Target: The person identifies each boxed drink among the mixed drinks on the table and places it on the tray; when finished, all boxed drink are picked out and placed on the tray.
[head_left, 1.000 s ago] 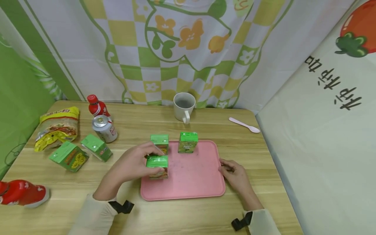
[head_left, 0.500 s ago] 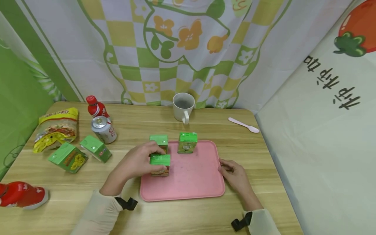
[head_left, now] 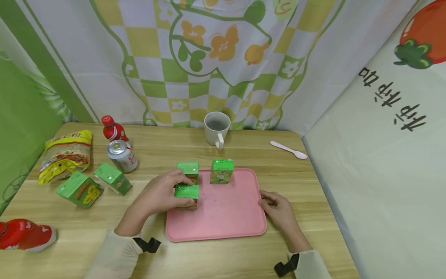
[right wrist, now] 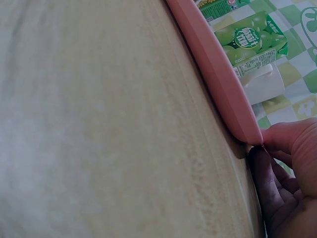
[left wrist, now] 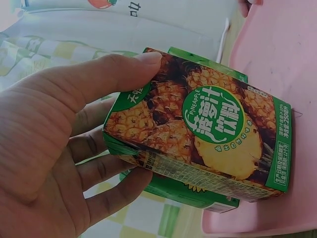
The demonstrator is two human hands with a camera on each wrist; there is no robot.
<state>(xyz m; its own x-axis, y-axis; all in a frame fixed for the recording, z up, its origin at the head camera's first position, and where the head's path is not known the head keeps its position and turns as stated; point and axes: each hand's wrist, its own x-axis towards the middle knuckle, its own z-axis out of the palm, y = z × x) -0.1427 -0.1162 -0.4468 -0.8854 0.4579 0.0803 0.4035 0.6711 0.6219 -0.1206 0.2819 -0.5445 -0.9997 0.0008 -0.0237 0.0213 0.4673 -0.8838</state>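
Note:
My left hand (head_left: 162,195) grips a pineapple juice carton (left wrist: 198,134), thumb on the picture side and fingers on the opposite side. This carton is over the left part of the pink tray (head_left: 230,217). Right behind it stands another green juice carton (head_left: 188,167), partly hidden, at the tray's back left corner. A grape juice carton (head_left: 222,170) stands upright at the tray's back edge, seen from the side in the right wrist view. My right hand (head_left: 278,211) pinches the tray's right rim, thumb at the edge and a finger below it.
A white mug (head_left: 216,128) stands behind the tray, and a pink spoon (head_left: 288,149) lies at back right. On the left are two green cartons (head_left: 80,189), a can (head_left: 122,156), a red bottle (head_left: 114,128), a yellow food bag (head_left: 66,155) and a lying red bottle (head_left: 26,234).
The left hand and its pineapple carton shifted slightly right, then back left, staying over the tray's left side. My right hand stays at the tray rim.

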